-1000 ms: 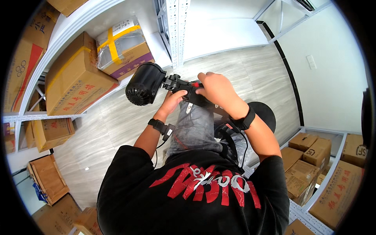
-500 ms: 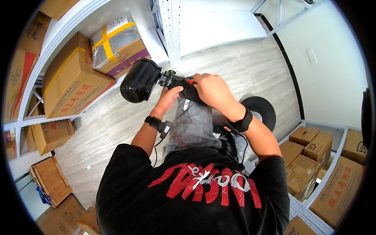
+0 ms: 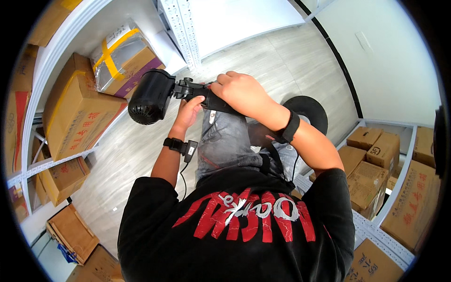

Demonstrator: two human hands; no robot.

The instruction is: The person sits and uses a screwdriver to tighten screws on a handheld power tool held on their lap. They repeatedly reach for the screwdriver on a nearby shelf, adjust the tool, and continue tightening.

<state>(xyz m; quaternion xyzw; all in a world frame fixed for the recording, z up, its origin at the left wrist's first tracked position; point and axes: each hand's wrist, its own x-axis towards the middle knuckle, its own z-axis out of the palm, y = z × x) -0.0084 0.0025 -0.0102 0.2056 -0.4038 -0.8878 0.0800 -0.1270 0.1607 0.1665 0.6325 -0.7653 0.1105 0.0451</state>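
In front of my lap I hold a black device [image 3: 152, 96] with a drum-shaped, vented head; I cannot tell its kind. A hinged bracket joins the head to a long dark body [image 3: 221, 103]. My left hand [image 3: 189, 112] grips this body from below, close to the bracket, with the thumb on top. Over the far side of the body curls my right hand [image 3: 244, 91]; its fingertips are mostly hidden. Black straps circle both wrists, and a small box [image 3: 190, 151] with a cable sits at the left one.
Large cartons [image 3: 82, 115] fill the white shelves on the left, one box [image 3: 124, 61] crossed with yellow tape. More cartons [image 3: 371, 183] stand on the right-hand shelving. A black round seat [image 3: 307, 113] is beside my leg. Pale floor [image 3: 263, 61] runs to the wall.
The view has shifted, and both hands with the device appear slightly farther left. My right hand has turned over the body, and the red part beside its fingers is now nearly hidden.
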